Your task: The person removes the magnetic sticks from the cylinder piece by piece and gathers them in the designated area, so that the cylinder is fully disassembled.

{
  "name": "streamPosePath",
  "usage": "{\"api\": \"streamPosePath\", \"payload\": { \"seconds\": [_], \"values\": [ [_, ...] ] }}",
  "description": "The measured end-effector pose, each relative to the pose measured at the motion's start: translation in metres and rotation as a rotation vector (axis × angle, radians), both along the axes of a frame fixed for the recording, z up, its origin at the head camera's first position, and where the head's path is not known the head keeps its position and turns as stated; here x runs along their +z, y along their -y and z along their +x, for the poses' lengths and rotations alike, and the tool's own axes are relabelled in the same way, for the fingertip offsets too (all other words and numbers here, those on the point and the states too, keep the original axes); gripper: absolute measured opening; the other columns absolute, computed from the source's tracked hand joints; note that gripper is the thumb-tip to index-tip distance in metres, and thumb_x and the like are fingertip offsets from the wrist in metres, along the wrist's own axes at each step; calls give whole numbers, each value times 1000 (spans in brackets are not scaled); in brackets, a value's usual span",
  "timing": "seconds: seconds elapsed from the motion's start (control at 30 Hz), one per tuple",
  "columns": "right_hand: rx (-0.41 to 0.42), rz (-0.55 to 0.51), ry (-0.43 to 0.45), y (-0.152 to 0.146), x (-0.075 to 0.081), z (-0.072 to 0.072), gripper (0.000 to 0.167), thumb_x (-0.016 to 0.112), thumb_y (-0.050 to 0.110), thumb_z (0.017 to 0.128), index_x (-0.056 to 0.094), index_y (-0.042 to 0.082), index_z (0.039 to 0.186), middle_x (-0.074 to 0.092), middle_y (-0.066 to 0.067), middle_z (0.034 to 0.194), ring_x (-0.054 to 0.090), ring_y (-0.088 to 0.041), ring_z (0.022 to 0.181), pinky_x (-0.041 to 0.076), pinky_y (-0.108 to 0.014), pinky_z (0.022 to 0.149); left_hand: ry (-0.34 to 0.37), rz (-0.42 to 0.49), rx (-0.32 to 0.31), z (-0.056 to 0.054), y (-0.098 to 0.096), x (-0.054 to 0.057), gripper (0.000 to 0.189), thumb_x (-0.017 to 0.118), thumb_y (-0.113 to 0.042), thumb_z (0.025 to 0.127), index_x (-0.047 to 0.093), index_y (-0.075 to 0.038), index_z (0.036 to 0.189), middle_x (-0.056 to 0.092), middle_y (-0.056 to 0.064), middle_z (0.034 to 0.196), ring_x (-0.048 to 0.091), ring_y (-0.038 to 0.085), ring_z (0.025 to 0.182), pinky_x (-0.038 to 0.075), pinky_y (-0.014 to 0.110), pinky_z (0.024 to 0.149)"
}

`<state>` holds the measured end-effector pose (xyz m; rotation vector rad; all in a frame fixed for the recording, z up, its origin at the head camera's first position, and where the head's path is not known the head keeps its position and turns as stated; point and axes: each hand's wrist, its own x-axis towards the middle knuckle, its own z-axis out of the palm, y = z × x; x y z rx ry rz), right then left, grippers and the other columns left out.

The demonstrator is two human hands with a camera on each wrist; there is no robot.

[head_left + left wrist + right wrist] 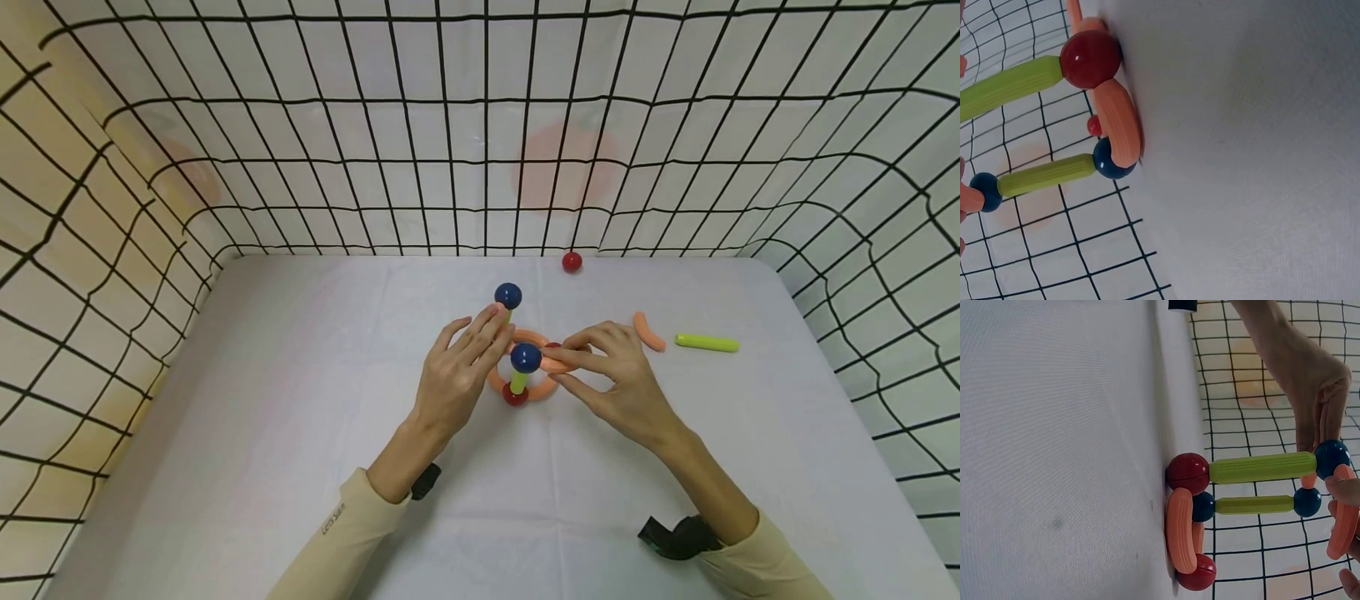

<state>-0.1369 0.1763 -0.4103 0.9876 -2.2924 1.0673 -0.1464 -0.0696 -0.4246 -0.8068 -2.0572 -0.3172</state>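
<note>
A toy frame of balls and sticks stands on the table, its base a ring of orange curved sticks [542, 391] joined by balls, among them a red ball [515, 395]. Two green rods [1263, 467] rise from it, each topped by a blue ball, one near [526, 357] and one farther back [507, 295]. My right hand [618, 379] pinches an orange curved stick [1342, 519] whose end meets the near blue ball. At the farther blue ball, my left hand [461, 367] holds another orange curved stick [969, 199], mostly hidden by its fingers.
Right of the frame lie a loose orange curved stick [648, 332] and a green rod [707, 343]. A loose red ball [572, 262] sits at the table's back edge. Black wire grid [420, 158] surrounds the white table [262, 417] at the back and sides.
</note>
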Motion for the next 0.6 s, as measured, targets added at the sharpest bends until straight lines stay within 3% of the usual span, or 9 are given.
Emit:
{"api": "streamPosePath", "payload": {
  "seconds": [0.17, 0.3, 0.43, 0.6],
  "values": [
    [5, 1, 11, 0, 0, 0, 47, 62, 49, 97, 79, 11, 118, 70, -4, 101, 54, -24, 105, 34, -45, 98, 27, -13, -22, 1, 1, 5, 44, 83, 1, 83, 74, -4, 126, 73, 11, 130, 70, 23, 124, 57, 41, 104],
    [6, 2, 21, -1, 0, 1, 43, 66, 44, 95, 79, 10, 118, 70, -5, 101, 54, -25, 107, 34, -46, 99, 105, -23, -111, 3, 5, 12, 49, 86, -6, 82, 72, -5, 129, 73, 9, 131, 69, 22, 126, 53, 45, 110],
    [1, 11, 26, -1, 0, 1, 33, 82, 22, 88, 79, 10, 119, 70, -5, 102, 54, -25, 108, 34, -47, 100, 229, -17, -238, 5, 9, 18, 60, 91, -10, 77, 70, -5, 133, 71, 9, 134, 68, 20, 128, 47, 49, 114],
    [4, 3, 22, 1, 1, 1, 51, 90, -4, 71, 79, 11, 118, 70, -3, 101, 54, -24, 106, 34, -44, 99, 290, 29, -336, 7, 6, 20, 64, 93, -14, 74, 70, -5, 134, 71, 9, 134, 68, 20, 127, 46, 50, 112]
  ]
}}
